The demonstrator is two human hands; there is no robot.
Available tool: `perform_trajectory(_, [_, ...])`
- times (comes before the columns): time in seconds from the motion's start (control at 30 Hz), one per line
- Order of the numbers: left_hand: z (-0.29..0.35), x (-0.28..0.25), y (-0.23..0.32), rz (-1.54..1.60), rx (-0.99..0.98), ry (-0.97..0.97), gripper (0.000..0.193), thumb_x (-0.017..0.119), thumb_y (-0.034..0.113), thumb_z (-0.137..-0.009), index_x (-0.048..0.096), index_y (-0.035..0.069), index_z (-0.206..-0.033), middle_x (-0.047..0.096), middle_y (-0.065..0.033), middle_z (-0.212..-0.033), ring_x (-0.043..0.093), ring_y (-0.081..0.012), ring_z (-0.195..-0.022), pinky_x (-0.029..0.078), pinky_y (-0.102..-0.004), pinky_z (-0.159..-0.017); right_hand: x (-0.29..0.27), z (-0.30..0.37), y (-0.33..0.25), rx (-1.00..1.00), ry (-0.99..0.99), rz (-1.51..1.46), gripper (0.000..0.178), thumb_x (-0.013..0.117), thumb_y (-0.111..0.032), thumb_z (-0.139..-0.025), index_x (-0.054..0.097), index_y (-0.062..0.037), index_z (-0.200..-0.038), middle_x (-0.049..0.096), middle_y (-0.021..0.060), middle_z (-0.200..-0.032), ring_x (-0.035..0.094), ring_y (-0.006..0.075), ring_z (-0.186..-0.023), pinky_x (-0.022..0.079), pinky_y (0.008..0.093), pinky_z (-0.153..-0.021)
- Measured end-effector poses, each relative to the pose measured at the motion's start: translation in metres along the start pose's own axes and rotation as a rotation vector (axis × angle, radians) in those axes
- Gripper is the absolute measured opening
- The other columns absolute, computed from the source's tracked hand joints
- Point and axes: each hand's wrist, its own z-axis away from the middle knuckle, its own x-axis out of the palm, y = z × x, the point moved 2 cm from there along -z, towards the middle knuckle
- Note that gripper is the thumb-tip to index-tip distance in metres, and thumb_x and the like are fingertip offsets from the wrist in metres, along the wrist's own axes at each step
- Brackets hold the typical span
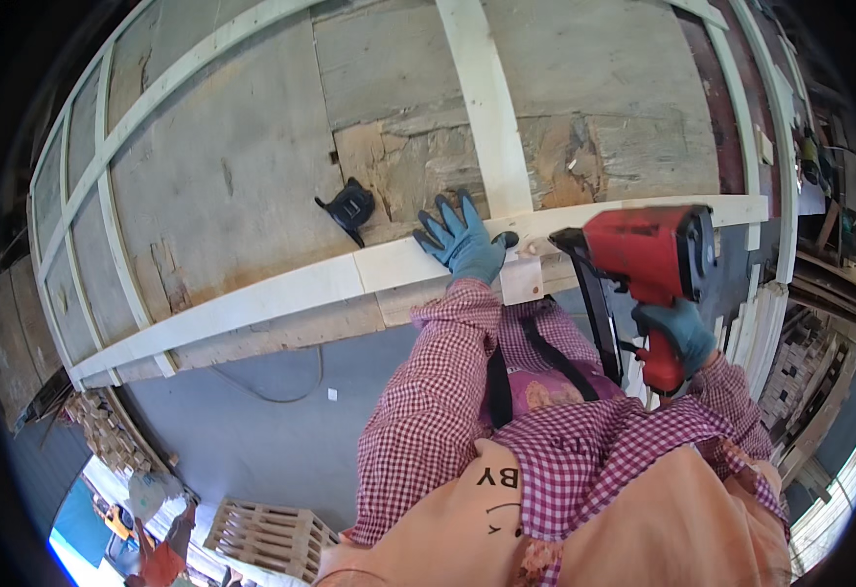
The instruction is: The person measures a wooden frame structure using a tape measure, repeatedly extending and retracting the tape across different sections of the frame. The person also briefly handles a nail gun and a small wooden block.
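Curling around red nail gun (643, 247), right fingers (655, 318); left fingers (450, 218) spread, across pale plank (389, 266)

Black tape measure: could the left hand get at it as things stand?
Likely yes: the left hand, spread on the wooden batten and gripping nothing, is near the tape measure, with nothing visible between them.

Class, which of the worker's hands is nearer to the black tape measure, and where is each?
Left. The left hand spreads over the pale wooden strip, just right of the tape measure, not touching it. The right hand, gripping the red nail gun, is farther right.
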Motion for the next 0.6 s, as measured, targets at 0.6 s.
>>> perform_trajectory(0.6, [-0.063, -0.133, -0.134, -0.181, -0.161, 0.324, 0.106, 0.075, 0.049, -0.063, 0.016, 0.019, -0.146, 0.012, -0.0215, -0.15, 0.017, -0.0453, -0.134, 0.018, -0.0553, -0.107, 0.102, 0.209, 0.117, 0.386, 0.564, -0.006, 0.019, 0.066, -0.006, -0.066, 0.059, -0.0004, -0.082, 0.059, 0.0083, -0.072, 0.058, 0.0205, -0.06, 0.047, 0.0337, -0.053])
